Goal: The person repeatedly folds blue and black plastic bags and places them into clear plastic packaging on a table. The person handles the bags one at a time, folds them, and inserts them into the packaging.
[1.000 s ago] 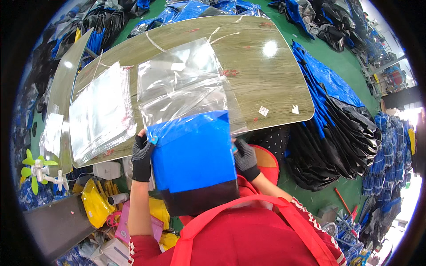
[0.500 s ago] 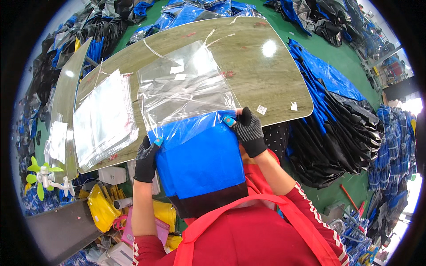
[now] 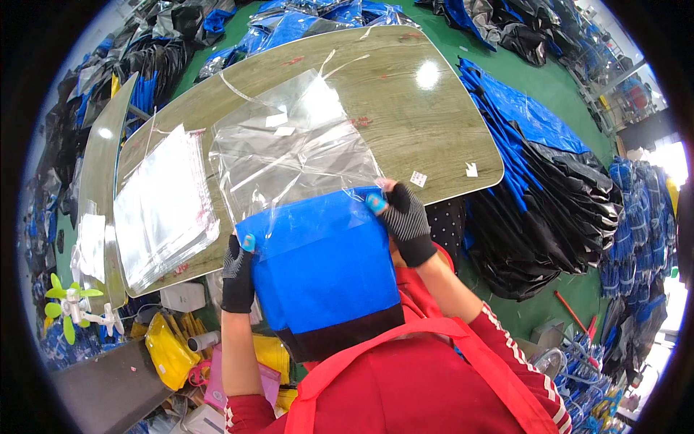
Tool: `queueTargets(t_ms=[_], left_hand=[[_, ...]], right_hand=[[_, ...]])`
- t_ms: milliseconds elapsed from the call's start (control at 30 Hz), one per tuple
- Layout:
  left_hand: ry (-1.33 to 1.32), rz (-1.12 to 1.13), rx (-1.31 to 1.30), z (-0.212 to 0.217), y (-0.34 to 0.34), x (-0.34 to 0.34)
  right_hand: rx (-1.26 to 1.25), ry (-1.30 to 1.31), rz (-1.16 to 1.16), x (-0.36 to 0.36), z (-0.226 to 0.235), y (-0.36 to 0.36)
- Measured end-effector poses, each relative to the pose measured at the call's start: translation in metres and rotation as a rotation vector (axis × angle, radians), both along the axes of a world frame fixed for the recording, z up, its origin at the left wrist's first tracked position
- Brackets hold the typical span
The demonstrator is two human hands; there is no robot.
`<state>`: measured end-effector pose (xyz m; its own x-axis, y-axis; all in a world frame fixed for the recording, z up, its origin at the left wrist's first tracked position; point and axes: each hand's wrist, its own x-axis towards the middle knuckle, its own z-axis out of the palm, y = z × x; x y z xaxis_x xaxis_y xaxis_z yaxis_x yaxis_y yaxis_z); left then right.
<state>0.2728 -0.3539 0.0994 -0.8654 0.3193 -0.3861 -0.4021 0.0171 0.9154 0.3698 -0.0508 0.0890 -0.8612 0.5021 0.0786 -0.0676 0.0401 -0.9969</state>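
A folded blue fabric piece (image 3: 325, 275) with a black lower band lies against my front, its far end under the near edge of a clear plastic bag (image 3: 289, 155). The bag lies flat on the wood-patterned table (image 3: 419, 94). My left hand (image 3: 238, 278), in a black-grey glove with bare fingertips, is closed at the left corner where bag and fabric overlap. At the right corner, my right hand (image 3: 407, 223), gloved alike, pinches the bag's edge and the fabric. Tape-like coloured wraps show on both thumbs.
A stack of clear plastic bags (image 3: 163, 210) lies on the table's left. Small white labels (image 3: 418, 178) are scattered on top. Right of the table hangs a heap of blue and black fabric (image 3: 535, 217). A small green-bladed fan (image 3: 71, 302) stands at lower left, near yellow bags (image 3: 170, 351).
My left hand has moved slightly down and left, spreading the bag's edge. The bag now lies flatter over the blue fabric's far end. The whole view has shifted a little.
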Motion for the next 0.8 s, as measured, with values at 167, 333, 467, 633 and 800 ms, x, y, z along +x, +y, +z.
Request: queueTargets(t_ms=[167, 333, 467, 633, 800], left_hand=[[-0.135, -0.028, 0.114, -0.016, -0.007, 0.013], [-0.161, -0.126, -0.088, -0.012, -0.019, 0.046], [-0.226, -0.297, -0.155, 0.002, -0.009, 0.078], [-0.22, -0.434, -0.214, -0.017, 0.017, 0.09], [0.025, -0.245, 0.031, -0.029, 0.007, 0.037]], right_hand=[[-0.038, -0.369, 0.137, 0.041, -0.019, -0.012], [0.015, -0.527, 0.229, 0.078, -0.006, -0.027], [-0.049, -0.559, 0.352, 0.103, -0.003, -0.032], [-0.301, -0.431, 0.149, 0.11, -0.024, 0.0], [-0.192, -0.489, 0.181, 0.099, -0.031, 0.02]])
